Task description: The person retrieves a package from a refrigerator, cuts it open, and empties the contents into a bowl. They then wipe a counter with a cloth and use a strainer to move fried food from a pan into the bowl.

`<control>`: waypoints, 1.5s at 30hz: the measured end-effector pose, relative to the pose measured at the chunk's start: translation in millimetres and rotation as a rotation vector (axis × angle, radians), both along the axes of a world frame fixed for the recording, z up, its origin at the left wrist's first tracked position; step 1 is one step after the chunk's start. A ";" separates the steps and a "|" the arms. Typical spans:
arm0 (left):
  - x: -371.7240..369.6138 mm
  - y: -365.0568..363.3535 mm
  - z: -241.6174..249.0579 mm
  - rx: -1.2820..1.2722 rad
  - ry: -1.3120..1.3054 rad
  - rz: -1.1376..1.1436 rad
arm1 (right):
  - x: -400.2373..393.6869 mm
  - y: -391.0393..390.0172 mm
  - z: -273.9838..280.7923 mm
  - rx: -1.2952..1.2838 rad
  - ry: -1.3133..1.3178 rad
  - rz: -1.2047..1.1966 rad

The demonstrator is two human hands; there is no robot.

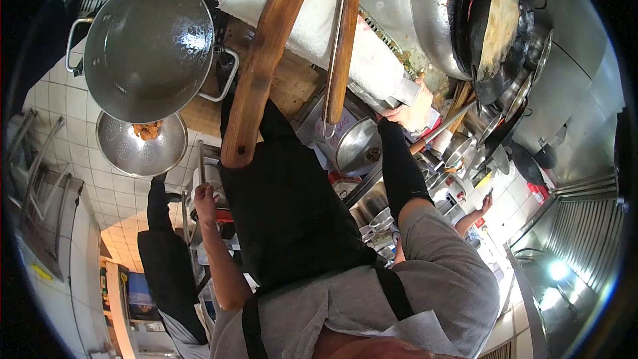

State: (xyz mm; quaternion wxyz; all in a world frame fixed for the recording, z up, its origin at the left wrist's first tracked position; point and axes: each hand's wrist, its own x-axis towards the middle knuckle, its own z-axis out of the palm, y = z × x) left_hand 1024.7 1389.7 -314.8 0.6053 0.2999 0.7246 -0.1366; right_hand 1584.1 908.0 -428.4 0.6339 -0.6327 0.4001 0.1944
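Observation:
My left hand (205, 202) is closed, low at the left beside my black apron (292, 213). It is close to an upright metal rail, and anything inside the fingers is hidden. My right hand (413, 110), below a black sleeve, rests at the counter edge. Its fingers bend against a small grey-white rectangular piece (406, 90) that I cannot identify. A metal rod with a wooden grip (417, 147) passes by this wrist. Nearby is a round metal lid (359, 148). A broad wooden handle (256, 73) and a slimmer wooden-handled tool (342, 56) cross the upper middle.
A large two-handled pot (149, 46) stands upper left, above a colander (116, 146) holding brown food. At upper right is a dark wok (528, 23) with pale, frothy contents. A co-worker in black (169, 272) is at left; another person's hand (487, 203) shows at right.

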 end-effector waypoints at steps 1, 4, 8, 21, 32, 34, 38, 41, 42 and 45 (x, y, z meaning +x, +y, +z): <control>-0.2 -0.4 0.8 -0.001 0.005 -0.006 | 0.0 1.1 1.3 0.000 -0.003 0.001; -0.2 -0.4 2.4 0.008 0.015 -0.020 | 0.0 7.3 3.6 -0.005 -0.009 0.012; -5.9 -4.1 -0.8 0.019 0.020 -0.036 | 1.1 12.3 5.9 -0.007 -0.024 0.025; -7.5 -8.0 -6.3 -0.004 0.000 0.010 | 3.5 23.3 1.0 -0.007 -0.107 0.098; -15.8 -14.8 -7.9 0.021 0.022 0.047 | 12.4 -60.4 -60.4 -0.521 -0.225 0.583; -16.4 -15.1 -8.2 0.003 0.021 0.021 | 14.1 -15.9 -12.8 -0.013 0.168 -0.075; -8.4 -12.7 -2.6 -0.025 0.034 0.025 | 1.7 32.8 13.4 0.014 0.028 -0.020; -9.4 -13.1 -3.1 -0.035 0.037 0.001 | 1.4 36.8 12.9 0.012 0.035 -0.002; -10.2 -13.3 -3.8 -0.034 0.037 0.002 | 1.4 37.9 12.5 0.013 0.036 0.005; -11.2 -13.6 -4.4 -0.031 0.035 0.014 | 2.9 40.3 12.7 0.005 0.034 0.023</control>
